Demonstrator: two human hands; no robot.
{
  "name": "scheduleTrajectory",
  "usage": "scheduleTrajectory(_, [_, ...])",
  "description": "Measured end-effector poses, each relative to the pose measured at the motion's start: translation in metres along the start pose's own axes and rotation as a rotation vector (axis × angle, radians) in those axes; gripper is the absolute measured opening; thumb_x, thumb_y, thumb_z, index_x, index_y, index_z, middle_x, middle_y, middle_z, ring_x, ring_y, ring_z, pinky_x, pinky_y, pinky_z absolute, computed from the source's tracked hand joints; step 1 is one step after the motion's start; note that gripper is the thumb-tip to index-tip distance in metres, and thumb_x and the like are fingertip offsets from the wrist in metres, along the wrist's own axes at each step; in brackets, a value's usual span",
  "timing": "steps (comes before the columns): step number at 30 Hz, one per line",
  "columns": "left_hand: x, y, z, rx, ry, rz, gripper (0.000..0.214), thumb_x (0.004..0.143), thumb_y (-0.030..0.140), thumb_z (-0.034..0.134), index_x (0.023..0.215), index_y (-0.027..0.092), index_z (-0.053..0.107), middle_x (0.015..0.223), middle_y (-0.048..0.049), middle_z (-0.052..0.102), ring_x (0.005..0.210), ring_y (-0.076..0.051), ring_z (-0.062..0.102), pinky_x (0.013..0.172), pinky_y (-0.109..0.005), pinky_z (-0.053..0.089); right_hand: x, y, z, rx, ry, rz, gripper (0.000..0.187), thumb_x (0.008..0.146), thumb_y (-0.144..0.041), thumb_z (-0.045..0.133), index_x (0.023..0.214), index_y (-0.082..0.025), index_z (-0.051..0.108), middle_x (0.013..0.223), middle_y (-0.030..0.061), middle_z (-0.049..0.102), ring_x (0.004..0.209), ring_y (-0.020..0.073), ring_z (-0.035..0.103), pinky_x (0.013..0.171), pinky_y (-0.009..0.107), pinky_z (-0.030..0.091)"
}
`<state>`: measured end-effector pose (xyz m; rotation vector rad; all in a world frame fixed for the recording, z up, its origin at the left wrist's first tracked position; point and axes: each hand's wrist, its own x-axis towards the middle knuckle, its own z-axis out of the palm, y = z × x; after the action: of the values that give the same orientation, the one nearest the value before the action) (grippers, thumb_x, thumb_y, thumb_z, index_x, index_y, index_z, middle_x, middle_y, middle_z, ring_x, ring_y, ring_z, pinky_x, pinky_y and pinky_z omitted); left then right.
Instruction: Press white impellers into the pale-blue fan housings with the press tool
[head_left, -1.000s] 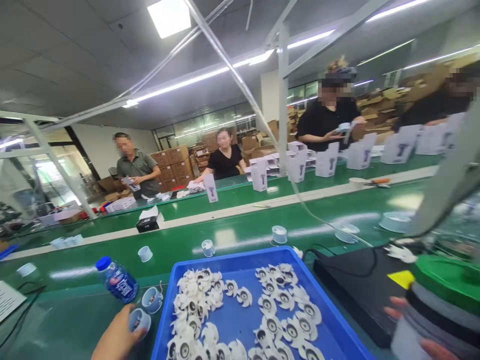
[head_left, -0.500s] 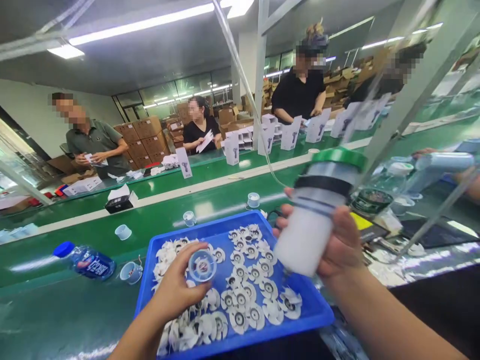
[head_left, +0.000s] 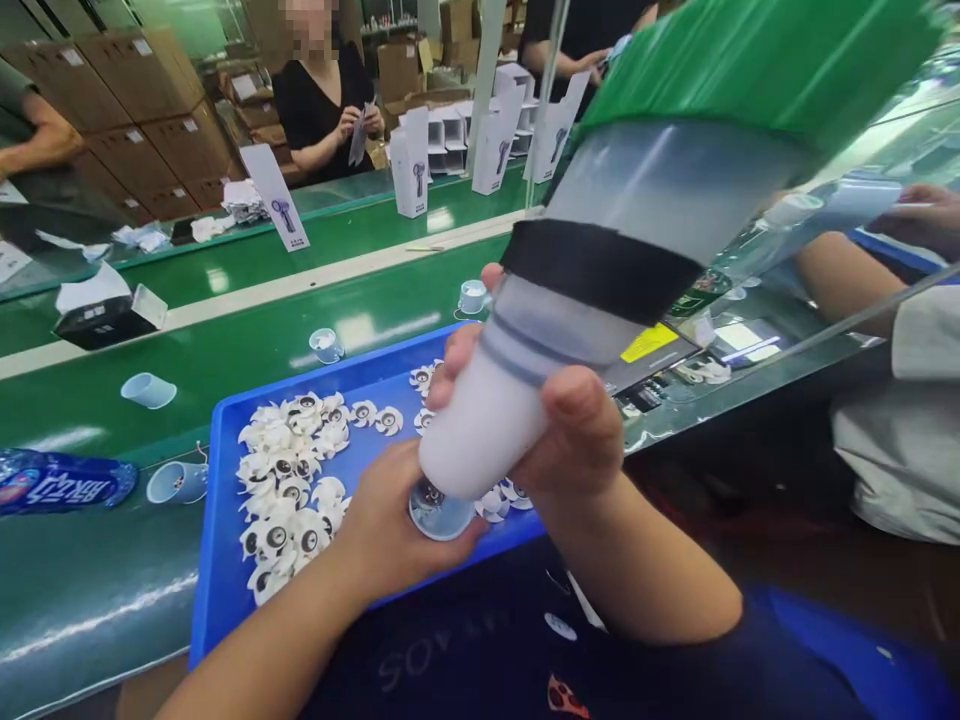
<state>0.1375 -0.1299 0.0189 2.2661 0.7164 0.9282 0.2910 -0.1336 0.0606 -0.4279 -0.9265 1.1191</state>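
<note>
My right hand (head_left: 577,430) is wrapped around a translucent white bottle (head_left: 487,410) with a black band and a blurred green cap. The bottle slants, its cap end towards the upper right and its rounded white end low. That end is right over a small light-blue plastic cup (head_left: 444,520) held by my left hand (head_left: 379,525); whether they touch, I cannot tell. A small dark part shows inside the cup. Below and behind my hands is a blue tray (head_left: 204,560) with many white fan blades (head_left: 289,470), partly hidden by the bottle and my arms.
On the green conveyor (head_left: 247,360) stand light-blue cups (head_left: 148,390) and printed white boxes (head_left: 411,165). A blue-labelled drink bottle (head_left: 67,480) lies at the left. Co-workers stand across the line, one handling white card; another person's arm (head_left: 832,270) is at the right.
The view has come closer and turned. The bottle has moved left and down, its white end now over the cup. My left hand still holds the cup, now tilted differently.
</note>
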Motion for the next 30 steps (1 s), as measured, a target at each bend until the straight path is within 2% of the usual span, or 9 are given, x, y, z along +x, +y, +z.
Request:
scheduleTrajectory(6, [0.000, -0.004, -0.002, -0.047, 0.002, -0.036, 0.023, 0.069, 0.019, 0.074, 0.088, 0.019, 0.060, 0.081, 0.0024, 0.067, 0.067, -0.011, 0.058, 0.060, -0.021, 0.043, 0.003, 0.000, 0.003, -0.051, -0.007, 0.031, 0.040, 0.071, -0.051, 0.083, 0.086, -0.016, 0.068, 0.081, 0.0038, 0.064, 0.069, 0.0167, 0.064, 0.059, 0.028, 0.057])
scheduleTrajectory(13, [0.002, -0.007, -0.002, -0.090, -0.039, -0.084, 0.020, 0.069, 0.018, 0.073, 0.084, 0.019, 0.059, 0.078, 0.0034, 0.064, 0.066, -0.010, 0.055, 0.060, -0.022, 0.042, 0.002, -0.001, 0.002, -0.093, -0.018, 0.047, 0.043, 0.074, -0.055, 0.081, 0.088, -0.016, 0.068, 0.080, 0.0052, 0.064, 0.072, 0.0176, 0.064, 0.061, 0.029, 0.056])
scheduleTrajectory(20, [-0.004, -0.010, 0.003, -0.106, -0.065, -0.203, 0.020, 0.069, 0.023, 0.072, 0.086, 0.019, 0.062, 0.085, -0.0019, 0.068, 0.075, -0.017, 0.061, 0.067, -0.027, 0.047, 0.002, 0.008, -0.001, -0.048, -0.013, 0.080, 0.045, 0.073, -0.056, 0.082, 0.093, -0.018, 0.070, 0.083, 0.0052, 0.066, 0.075, 0.0155, 0.064, 0.065, 0.025, 0.055])
scheduleTrajectory(27, [-0.004, -0.018, 0.013, -0.159, -0.058, -0.302, 0.034, 0.062, 0.025, 0.072, 0.094, 0.017, 0.066, 0.095, -0.0060, 0.069, 0.083, -0.022, 0.063, 0.076, -0.033, 0.050, 0.003, 0.021, -0.010, -0.003, 0.000, 0.133, 0.052, 0.068, -0.058, 0.085, 0.093, -0.016, 0.069, 0.084, 0.0070, 0.065, 0.072, 0.0149, 0.064, 0.061, 0.023, 0.055])
scheduleTrajectory(30, [-0.006, -0.020, 0.013, -0.233, -0.085, -0.339, 0.036, 0.059, 0.028, 0.072, 0.092, 0.014, 0.068, 0.091, -0.0076, 0.069, 0.080, -0.022, 0.062, 0.074, -0.032, 0.051, 0.002, 0.022, -0.011, 0.001, 0.001, 0.155, 0.055, 0.066, -0.061, 0.085, 0.093, -0.015, 0.069, 0.083, 0.0077, 0.065, 0.071, 0.0155, 0.064, 0.058, 0.023, 0.054])
